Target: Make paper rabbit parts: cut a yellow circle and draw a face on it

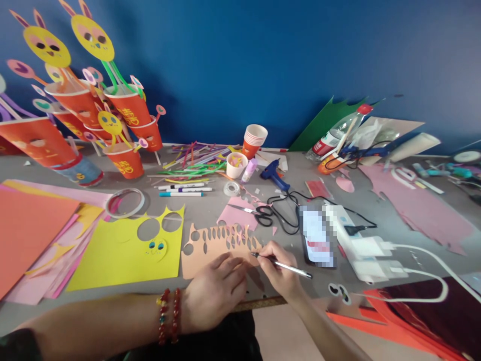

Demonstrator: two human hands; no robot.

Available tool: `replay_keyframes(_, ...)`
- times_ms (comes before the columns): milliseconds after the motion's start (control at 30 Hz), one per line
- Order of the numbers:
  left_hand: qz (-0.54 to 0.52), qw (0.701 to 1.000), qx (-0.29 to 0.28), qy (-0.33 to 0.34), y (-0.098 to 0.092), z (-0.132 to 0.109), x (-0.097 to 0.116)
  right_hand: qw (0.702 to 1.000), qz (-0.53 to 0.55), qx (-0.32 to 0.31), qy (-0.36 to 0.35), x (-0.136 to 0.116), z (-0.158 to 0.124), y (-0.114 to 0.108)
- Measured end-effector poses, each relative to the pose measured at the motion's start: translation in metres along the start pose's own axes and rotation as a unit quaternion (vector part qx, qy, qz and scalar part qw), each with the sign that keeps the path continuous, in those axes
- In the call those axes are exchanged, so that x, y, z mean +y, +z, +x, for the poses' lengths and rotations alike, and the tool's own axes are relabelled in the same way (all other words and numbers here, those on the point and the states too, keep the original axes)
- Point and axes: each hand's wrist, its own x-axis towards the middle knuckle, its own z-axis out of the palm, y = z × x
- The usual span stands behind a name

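Note:
A peach sheet of paper [193, 263] with several cut-out holes along its far edge lies in front of me. My left hand [214, 291] rests flat on its near part, fingers stretched out, holding nothing. In my right hand [280, 271] is a slim pen [296, 270], closed between the fingers, its dark tip at the right side of the peach sheet. Just left lies a yellow sheet [124, 255] with round holes and a small yellow face cut-out [156, 248] on it. Black-handled scissors [264, 216] lie behind the peach sheet on pink paper [233, 214].
Decorated red cups [126, 163] crowd the back left. Markers [184, 189], a tape roll [125, 202], a blue glue gun [275, 175] and a glue stick [249, 171] lie behind. A phone [316, 238] and a white power strip [345, 235] with cables are at right.

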Motion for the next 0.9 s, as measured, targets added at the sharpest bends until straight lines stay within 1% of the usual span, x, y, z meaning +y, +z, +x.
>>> replay_keyframes(333,0.002,1.000,0.007,-0.001,-0.0018,0.0010,0.0002,1.000,0.004,-0.003,-0.004,-0.0008,0.0006,0.0009)
replay_keyframes(567,0.011,1.000,0.001,0.007,-0.0041,0.0020,-0.0001,1.000,0.002,-0.006,0.003,-0.0013,0.0003,0.0005)
replay_keyframes(900,0.012,1.000,0.013,0.000,-0.0017,0.0022,0.0007,1.000,0.009,-0.005,0.001,-0.0014,0.0009,-0.0002)
